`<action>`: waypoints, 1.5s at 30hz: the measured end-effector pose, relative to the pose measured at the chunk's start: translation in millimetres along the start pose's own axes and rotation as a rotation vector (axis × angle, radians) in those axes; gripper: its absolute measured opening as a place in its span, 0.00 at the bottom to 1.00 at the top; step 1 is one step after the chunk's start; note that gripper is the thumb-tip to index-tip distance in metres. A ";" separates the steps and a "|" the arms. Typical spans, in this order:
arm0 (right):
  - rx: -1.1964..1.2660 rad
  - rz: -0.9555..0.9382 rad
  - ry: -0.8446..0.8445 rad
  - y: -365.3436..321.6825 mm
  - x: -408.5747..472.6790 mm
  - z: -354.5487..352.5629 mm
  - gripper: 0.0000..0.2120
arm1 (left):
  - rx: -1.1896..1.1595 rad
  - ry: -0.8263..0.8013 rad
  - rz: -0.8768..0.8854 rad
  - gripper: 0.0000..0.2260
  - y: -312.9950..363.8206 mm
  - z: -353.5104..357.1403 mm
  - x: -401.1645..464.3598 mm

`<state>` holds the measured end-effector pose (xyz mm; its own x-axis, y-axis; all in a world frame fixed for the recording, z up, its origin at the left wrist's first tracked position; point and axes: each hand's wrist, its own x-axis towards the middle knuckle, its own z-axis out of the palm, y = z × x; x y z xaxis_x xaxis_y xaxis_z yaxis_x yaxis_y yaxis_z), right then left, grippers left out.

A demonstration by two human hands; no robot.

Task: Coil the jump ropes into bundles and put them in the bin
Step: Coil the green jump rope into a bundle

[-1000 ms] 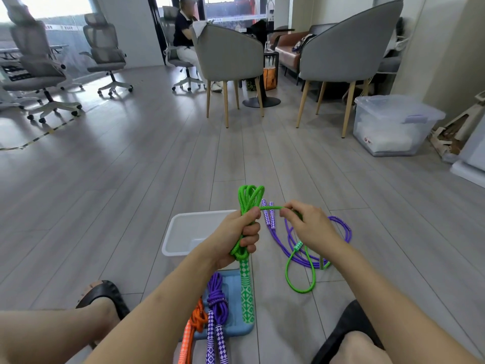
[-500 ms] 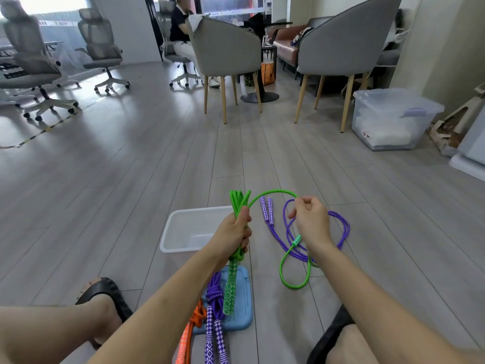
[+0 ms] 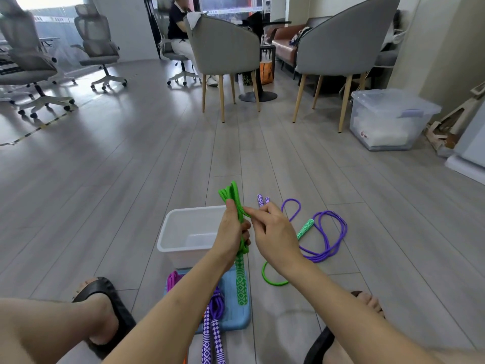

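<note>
The white bin (image 3: 183,232) holds nothing visible. The left hand (image 3: 231,232) is clamped around the folded green rope (image 3: 236,198); the right hand (image 3: 273,229) pinches its strand.

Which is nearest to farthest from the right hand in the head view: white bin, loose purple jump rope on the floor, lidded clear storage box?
From the right hand:
1. Loose purple jump rope, on the floor just right of the hand.
2. White bin, left, beyond the left hand. Close to the rope's rank, but slightly farther.
3. Lidded clear storage box, far right, by the wall.
</note>
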<state>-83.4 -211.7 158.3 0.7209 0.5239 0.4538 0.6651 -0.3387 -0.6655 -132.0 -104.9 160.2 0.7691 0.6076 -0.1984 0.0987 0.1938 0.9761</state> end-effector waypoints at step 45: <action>-0.093 -0.149 -0.185 -2.4 38.1 -67.6 0.10 | 0.240 -0.325 0.164 0.14 41.1 -26.3 -10.5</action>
<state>-44.3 -243.8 217.3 0.5712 0.7046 0.4210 0.7825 -0.3127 -0.5384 -152.6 -83.1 200.1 0.9419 0.3337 -0.0379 0.0728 -0.0927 0.9930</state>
